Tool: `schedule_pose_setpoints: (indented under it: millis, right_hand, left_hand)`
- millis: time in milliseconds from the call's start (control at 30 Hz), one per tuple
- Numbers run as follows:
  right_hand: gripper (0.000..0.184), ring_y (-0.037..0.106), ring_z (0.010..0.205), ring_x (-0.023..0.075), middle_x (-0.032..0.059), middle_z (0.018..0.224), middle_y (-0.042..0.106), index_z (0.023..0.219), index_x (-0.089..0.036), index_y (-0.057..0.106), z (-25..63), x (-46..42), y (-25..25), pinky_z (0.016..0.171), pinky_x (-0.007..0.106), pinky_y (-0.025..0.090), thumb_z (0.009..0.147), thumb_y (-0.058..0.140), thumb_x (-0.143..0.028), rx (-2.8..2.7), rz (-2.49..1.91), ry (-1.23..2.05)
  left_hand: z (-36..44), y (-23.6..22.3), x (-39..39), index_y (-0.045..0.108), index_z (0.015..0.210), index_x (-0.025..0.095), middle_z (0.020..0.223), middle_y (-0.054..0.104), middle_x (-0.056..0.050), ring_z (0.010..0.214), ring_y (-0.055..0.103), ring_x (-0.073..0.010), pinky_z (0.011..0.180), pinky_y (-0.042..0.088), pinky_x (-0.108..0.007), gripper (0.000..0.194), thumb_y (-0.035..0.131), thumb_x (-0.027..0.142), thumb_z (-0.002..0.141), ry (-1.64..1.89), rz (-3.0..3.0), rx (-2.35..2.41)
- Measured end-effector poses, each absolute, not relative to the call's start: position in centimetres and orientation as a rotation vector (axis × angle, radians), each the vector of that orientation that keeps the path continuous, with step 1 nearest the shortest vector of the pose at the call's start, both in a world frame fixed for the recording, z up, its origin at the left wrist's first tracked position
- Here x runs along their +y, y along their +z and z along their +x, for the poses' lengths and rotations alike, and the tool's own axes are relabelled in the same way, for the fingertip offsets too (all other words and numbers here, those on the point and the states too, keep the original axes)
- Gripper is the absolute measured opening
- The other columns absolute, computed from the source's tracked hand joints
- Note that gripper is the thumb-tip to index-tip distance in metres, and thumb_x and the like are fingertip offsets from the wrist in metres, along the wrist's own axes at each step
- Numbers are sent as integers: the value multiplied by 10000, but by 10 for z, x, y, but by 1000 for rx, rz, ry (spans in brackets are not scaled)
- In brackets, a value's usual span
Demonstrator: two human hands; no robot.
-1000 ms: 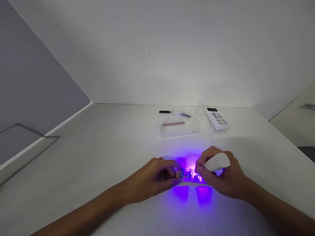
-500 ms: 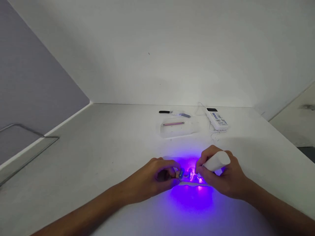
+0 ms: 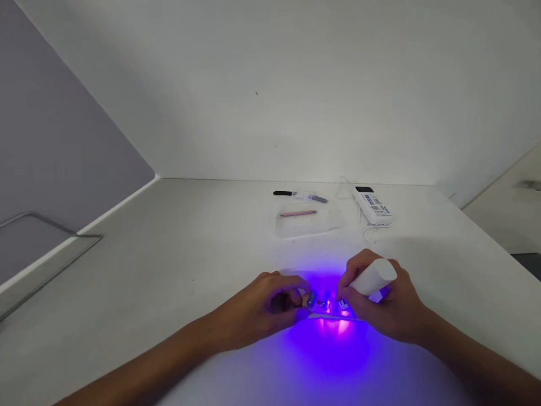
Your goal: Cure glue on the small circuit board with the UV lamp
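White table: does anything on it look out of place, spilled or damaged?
No clear spill or damage. Slightly untidy: a thin white cable lies loosely curled beside the white device, with tiny dark specks nearby.

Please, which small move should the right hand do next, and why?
Probably the right hand should tilt the white lamp slightly, so that more light falls on the row of small pieces. Much of the violet light now lands on the table in front of them, while the left hand seems to hold the row's left end.
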State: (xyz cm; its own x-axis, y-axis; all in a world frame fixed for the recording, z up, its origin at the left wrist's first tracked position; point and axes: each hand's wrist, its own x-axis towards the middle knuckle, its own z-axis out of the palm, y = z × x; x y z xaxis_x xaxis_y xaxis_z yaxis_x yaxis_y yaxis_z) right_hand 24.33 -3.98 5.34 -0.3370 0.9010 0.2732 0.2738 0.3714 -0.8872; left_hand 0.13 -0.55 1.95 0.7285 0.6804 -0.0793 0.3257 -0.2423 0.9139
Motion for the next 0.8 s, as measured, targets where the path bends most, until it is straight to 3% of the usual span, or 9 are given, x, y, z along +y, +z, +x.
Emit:
schedule_pose_setpoints:
  millis: [800]
  right_hand:
    - [88, 572, 532, 125, -12, 649, 646, 798, -220, 573, 243, -39, 56, 477, 226, 477, 824, 623, -152, -1788, -1073, 1054]
  left_hand:
    - [2, 22, -6, 706, 997, 173, 742, 581, 23, 596, 437, -99, 539, 342, -195, 123, 631, 201, 903, 406, 1842, 790]
